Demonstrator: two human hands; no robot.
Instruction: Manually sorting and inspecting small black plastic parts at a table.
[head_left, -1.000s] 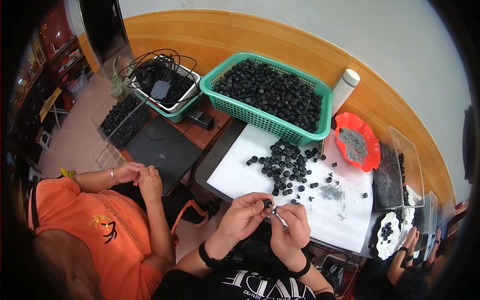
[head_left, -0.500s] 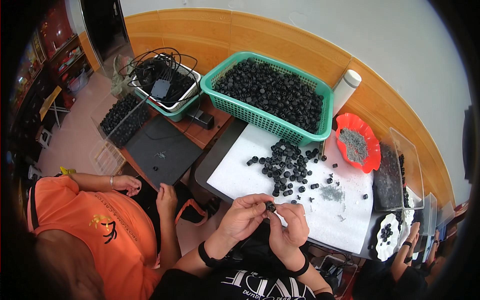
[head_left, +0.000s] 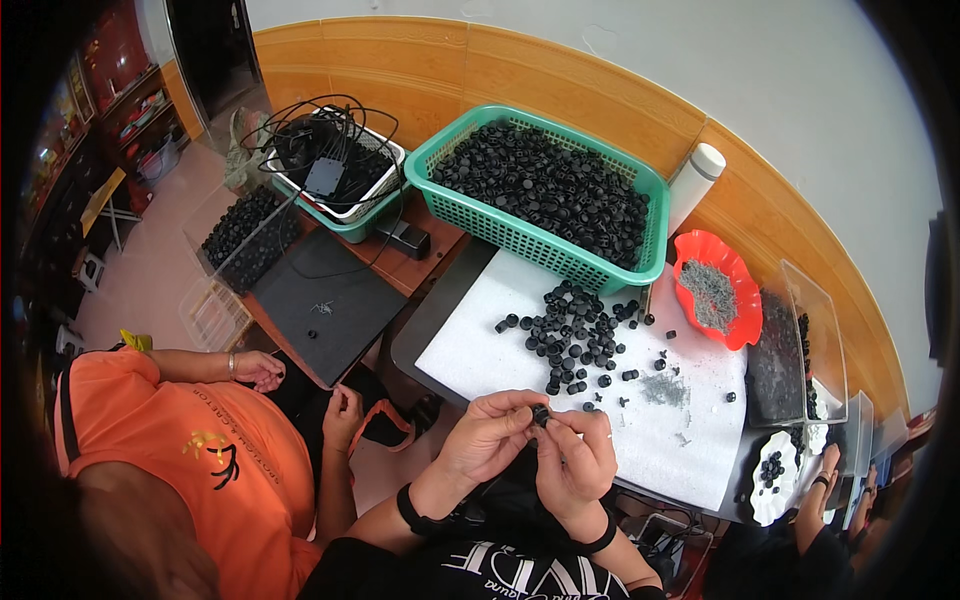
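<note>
Above the near edge of the white sheet [head_left: 480,352], my left hand [head_left: 487,432] pinches a small round black plastic part [head_left: 541,414] between thumb and fingertips. My right hand [head_left: 577,462] comes up against the same part from the other side, its thumb and fingers closed on it. Whether the right fingertips also hold some smaller piece is too small to tell. Just beyond my hands lies a loose heap of black cap-like parts [head_left: 580,335]. A patch of grey bits [head_left: 664,390] is scattered right of the heap.
Behind the heap stands a green basket [head_left: 520,238] full of black parts. A red bowl [head_left: 748,325] holds grey bits; a white bottle [head_left: 697,180] is behind it. Clear bins and a white dish [head_left: 765,505] stand right. A person in orange [head_left: 200,450] sits close on my left.
My right fingers have shifted slightly around the black part, while my left hand stays nearly still. The neighbour's hand in orange has curled and moved a little to the right.
</note>
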